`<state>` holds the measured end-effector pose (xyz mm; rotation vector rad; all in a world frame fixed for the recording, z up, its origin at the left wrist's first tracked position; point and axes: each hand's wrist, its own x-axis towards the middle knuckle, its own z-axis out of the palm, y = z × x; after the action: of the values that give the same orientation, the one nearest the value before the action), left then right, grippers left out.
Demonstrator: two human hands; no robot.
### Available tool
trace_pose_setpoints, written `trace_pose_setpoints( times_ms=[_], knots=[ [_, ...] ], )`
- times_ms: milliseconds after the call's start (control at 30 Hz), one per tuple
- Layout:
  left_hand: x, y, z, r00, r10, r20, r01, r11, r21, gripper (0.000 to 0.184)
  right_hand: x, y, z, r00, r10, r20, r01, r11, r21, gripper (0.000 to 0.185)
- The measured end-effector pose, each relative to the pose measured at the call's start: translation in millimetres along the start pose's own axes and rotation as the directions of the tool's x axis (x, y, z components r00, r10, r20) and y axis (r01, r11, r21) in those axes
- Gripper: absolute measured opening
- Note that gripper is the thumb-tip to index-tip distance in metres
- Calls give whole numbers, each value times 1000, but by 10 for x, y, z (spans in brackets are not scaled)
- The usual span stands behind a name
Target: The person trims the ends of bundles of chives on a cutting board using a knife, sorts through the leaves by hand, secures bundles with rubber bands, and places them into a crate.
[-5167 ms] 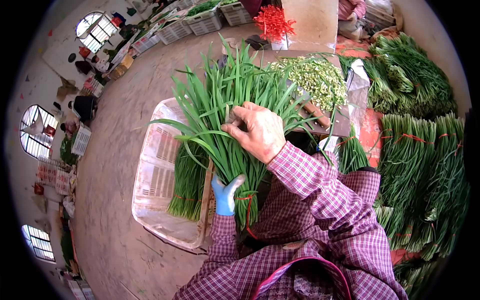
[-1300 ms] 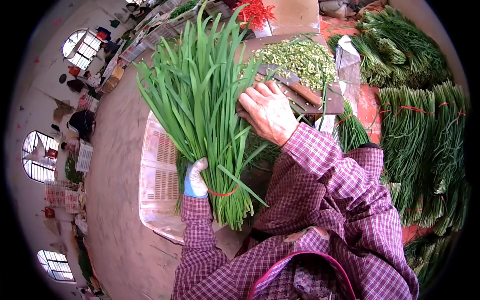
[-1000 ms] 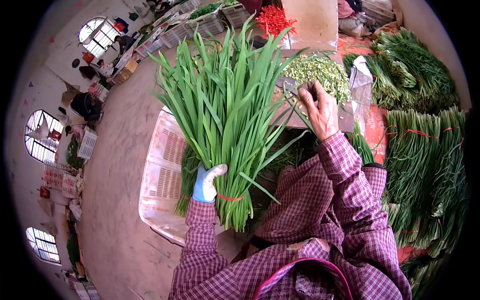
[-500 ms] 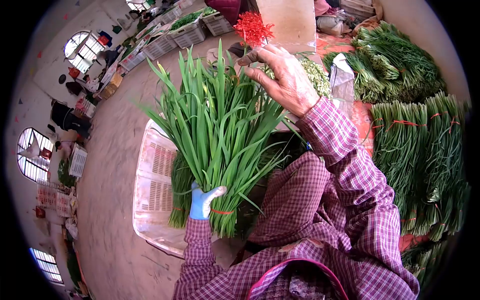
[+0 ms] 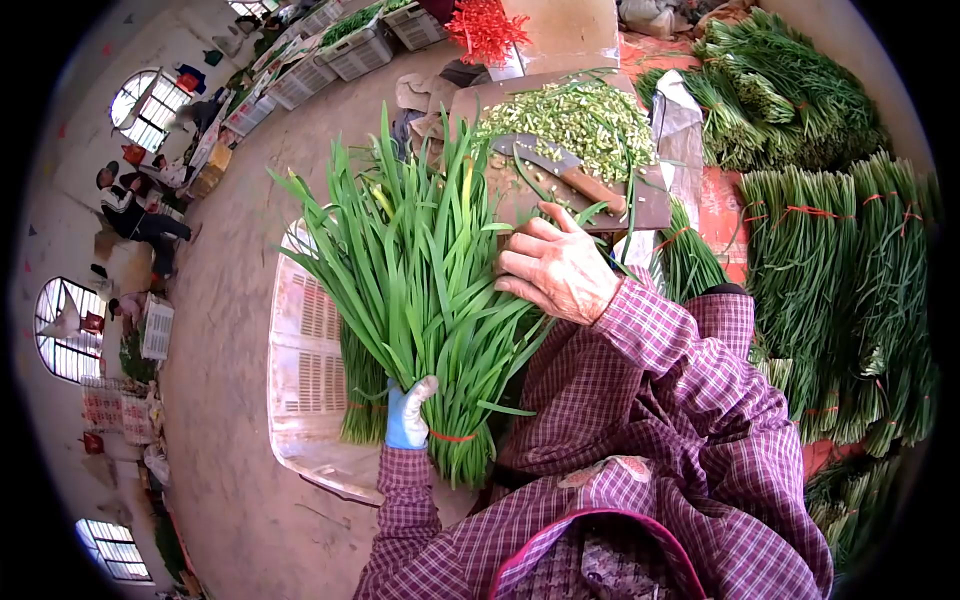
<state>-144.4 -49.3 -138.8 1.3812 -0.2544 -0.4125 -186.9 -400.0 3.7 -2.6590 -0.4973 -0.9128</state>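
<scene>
A leafy bunch of garlic chives stands nearly upright in front of me, bound near its base with a red band. My left hand, in a blue and white glove, is wrapped round the lower stems just above that band. Bare and half curled, my right hand is at the right edge of the leaves, its fingers slightly apart; I see nothing held in it. Beyond it, a knife with a wooden handle lies on a cutting board with chopped pale stem ends.
A white plastic crate holding another green bunch is at left. Tied green bundles are stacked along the right. Red ties hang beyond the board. Far left, a person is near more crates.
My right hand has come down and closer from above the leaf tips to their right side, uncovering the board and knife. The chive bunch has shifted slightly downward with my left hand.
</scene>
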Motion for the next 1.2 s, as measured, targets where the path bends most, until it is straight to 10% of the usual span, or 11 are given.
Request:
trace_pose_setpoints(
  times_ms=[300, 400, 800, 1200],
  knots=[
    [-268, 228, 280, 989, -116, -95, 128, 983, 128, 50, 75, -189, -40, 857, 508, 88, -497, 770, 400, 22],
    [-243, -302, -101, 987, -134, -86, 138, 989, 48, 72, 76, -128, 60, 868, 495, -41, -435, 798, 417, 25],
    [-359, 244, 398, 989, -148, -18, 147, 988, -54, 61, 160, -72, -107, 859, 467, -210, -335, 823, 459, 23],
    [-447, -64, 114, 993, -120, -4, 119, 984, 130, 45, -24, -135, 17, 759, 601, 251, -607, 512, 608, 37]
  ],
)
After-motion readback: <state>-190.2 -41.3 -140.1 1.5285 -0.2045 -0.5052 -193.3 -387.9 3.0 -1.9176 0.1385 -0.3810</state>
